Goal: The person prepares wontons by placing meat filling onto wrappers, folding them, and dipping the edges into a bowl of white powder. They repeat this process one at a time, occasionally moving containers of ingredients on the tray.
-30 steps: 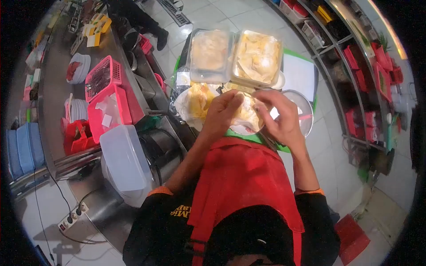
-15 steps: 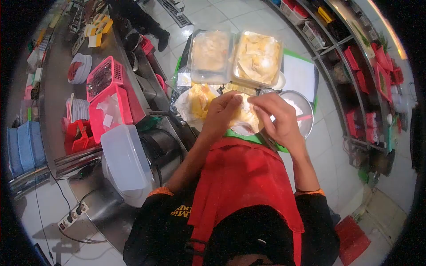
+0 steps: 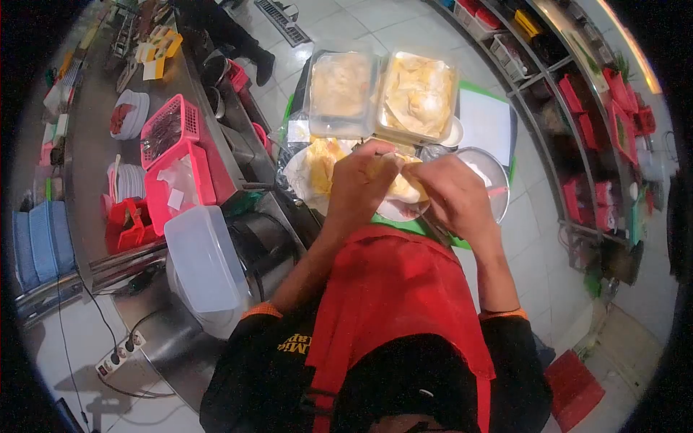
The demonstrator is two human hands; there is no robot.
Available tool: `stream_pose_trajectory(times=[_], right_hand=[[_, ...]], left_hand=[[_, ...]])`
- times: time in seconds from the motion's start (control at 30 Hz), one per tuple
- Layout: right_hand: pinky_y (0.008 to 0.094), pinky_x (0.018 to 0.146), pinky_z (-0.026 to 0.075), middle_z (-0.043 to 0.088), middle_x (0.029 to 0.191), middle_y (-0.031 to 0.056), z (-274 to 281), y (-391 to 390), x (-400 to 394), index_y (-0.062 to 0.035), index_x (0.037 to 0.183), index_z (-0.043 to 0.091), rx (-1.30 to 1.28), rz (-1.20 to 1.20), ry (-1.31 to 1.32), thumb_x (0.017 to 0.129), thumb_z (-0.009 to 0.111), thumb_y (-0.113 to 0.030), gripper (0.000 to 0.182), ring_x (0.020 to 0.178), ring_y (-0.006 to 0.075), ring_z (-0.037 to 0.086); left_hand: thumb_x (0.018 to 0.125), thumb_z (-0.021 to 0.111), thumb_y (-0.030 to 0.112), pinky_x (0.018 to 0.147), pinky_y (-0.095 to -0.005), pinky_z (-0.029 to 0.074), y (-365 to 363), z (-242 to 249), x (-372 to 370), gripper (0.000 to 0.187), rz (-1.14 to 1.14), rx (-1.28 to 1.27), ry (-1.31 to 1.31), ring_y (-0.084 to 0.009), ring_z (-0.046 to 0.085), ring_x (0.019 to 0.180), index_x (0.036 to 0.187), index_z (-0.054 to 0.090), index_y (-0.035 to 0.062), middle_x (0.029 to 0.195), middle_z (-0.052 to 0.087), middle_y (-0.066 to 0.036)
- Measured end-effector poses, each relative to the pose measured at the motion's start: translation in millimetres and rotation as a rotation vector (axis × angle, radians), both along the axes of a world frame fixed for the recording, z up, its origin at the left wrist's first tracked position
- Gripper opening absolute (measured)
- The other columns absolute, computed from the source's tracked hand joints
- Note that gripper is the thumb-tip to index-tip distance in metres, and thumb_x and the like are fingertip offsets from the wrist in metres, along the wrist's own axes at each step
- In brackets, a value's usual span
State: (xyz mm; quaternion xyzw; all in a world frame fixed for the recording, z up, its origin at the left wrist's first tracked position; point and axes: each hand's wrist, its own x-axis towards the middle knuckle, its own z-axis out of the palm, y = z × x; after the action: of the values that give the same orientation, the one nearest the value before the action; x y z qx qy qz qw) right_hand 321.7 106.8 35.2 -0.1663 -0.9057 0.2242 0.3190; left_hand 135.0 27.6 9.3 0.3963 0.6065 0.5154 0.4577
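Note:
Between my two hands is a pale yellow piece of dough-like food [image 3: 404,189], its top edge pinched by both. My left hand [image 3: 361,184] is closed on its left side, and my right hand [image 3: 455,191] is closed on its right side. Under it a small white plate [image 3: 393,214] partly shows. A larger plate with yellow food [image 3: 317,166] lies just left of my left hand. Behind my hands stand two clear containers, one with pale sheets [image 3: 341,85], one with yellowish sheets [image 3: 420,94]. A metal bowl [image 3: 498,180] with white contents is at my right hand's side.
On the left counter are a pink basket [image 3: 171,130], a pink bin [image 3: 180,180], a red holder [image 3: 132,224] and white plates [image 3: 130,113]. A translucent box [image 3: 207,260] sits nearer me. Shelves with red bins [image 3: 577,94] line the right. A person's dark-clothed leg [image 3: 238,36] shows at the top.
The food between my hands has been folded from a spread sheet into a more compact shape. My right hand has turned, its fingers now curled downward.

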Motion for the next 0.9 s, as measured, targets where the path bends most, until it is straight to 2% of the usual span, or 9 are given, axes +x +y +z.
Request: stream_pose_trajectory(times=[0.07,0.1,0.17,0.4,0.6,0.7,0.77,0.8,0.9], right_hand=[[0.0358,0.078,0.055,0.067,0.1,0.0137,7,-2,-3,-0.0019,0.111,0.06,-0.226,-0.03,-0.061,0.085,0.068,-0.004,0.027,0.086,0.0328,0.067],[0.0358,0.078,0.055,0.067,0.1,0.0137,7,-4,-3,-0.0019,0.111,0.06,-0.22,-0.035,-0.06,0.085,0.068,-0.004,0.027,0.086,0.0328,0.067],[0.0359,0.079,0.055,0.068,0.103,0.0134,5,-9,-4,-0.0025,0.112,0.06,-0.413,-0.157,0.042,0.084,0.069,-0.004,0.029,0.089,0.031,0.07],[0.0342,0.079,0.056,0.069,0.103,0.015,-10,-15,-12,-0.0025,0.113,0.059,-0.451,-0.204,0.124,0.084,0.07,-0.002,0.031,0.092,0.0288,0.071],[0.0312,0.077,0.055,0.069,0.097,0.0123,-12,-9,-16,-0.0025,0.116,0.059,-0.424,-0.225,0.074,0.085,0.068,-0.001,0.032,0.088,0.0233,0.071],[0.0246,0.077,0.052,0.066,0.09,0.0041,-10,9,-15,-0.0009,0.113,0.059,-0.786,-0.218,0.276,0.084,0.065,0.006,0.031,0.085,0.0094,0.064],[0.0218,0.076,0.05,0.064,0.091,0.0022,-8,30,-14,0.0003,0.117,0.057,-0.984,-0.23,0.444,0.083,0.066,0.008,0.036,0.084,0.0093,0.064],[0.0211,0.075,0.049,0.063,0.091,0.0019,-6,43,-13,0.0006,0.119,0.056,-1.048,-0.258,0.505,0.083,0.066,0.008,0.038,0.083,0.009,0.063],[0.0208,0.069,0.048,0.064,0.091,0.0021,-5,93,-9,-0.0018,0.117,0.06,-0.893,-0.432,0.322,0.083,0.071,-0.003,0.035,0.08,0.0083,0.063]], left_hand=[[0.092,0.068,0.011,0.074,-0.027,0.048,5,1,-4,0.013,-0.113,0.331,0.399,-0.0119,0.06,0.082,0.096,0.063,0.001,0.088,0.065,-0.006],[0.092,0.068,0.011,0.074,-0.027,0.048,6,4,-5,0.013,-0.117,0.338,0.398,-0.0119,0.06,0.082,0.096,0.063,0.001,0.088,0.065,-0.006],[0.089,0.07,0.008,0.078,-0.0289,0.049,5,11,-5,0.012,-0.21,0.229,0.309,-0.0149,0.062,0.085,0.095,0.064,-0.0007,0.091,0.067,-0.009],[0.09,0.07,0.01,0.078,-0.0278,0.049,4,1,-7,0.014,-0.24,0.145,0.101,-0.0113,0.061,0.085,0.096,0.065,-0.001,0.09,0.067,-0.006],[0.09,0.071,0.017,0.077,-0.026,0.049,4,-22,-5,0.018,-0.103,0.094,-0.007,-0.0095,0.06,0.084,0.098,0.066,0.0017,0.092,0.067,-0.004],[0.088,0.071,0.009,0.086,-0.0297,0.053,6,-30,-19,0.013,-0.013,-0.054,-0.134,-0.0154,0.065,0.09,0.099,0.066,0.0028,0.094,0.068,-0.005],[0.087,0.072,0.011,0.084,-0.0297,0.053,5,-40,-32,0.019,0.16,0.015,-0.526,-0.0153,0.063,0.086,0.103,0.064,0.0036,0.096,0.066,-0.004],[0.087,0.072,0.011,0.084,-0.0297,0.053,3,-44,-40,0.019,0.16,0.019,-0.53,-0.0153,0.063,0.086,0.103,0.064,0.0036,0.096,0.066,-0.004],[0.088,0.07,0.009,0.083,-0.0304,0.054,-4,-52,-67,0.019,0.255,0.063,-0.512,-0.0165,0.063,0.092,0.105,0.063,0.0032,0.101,0.064,-0.004]])
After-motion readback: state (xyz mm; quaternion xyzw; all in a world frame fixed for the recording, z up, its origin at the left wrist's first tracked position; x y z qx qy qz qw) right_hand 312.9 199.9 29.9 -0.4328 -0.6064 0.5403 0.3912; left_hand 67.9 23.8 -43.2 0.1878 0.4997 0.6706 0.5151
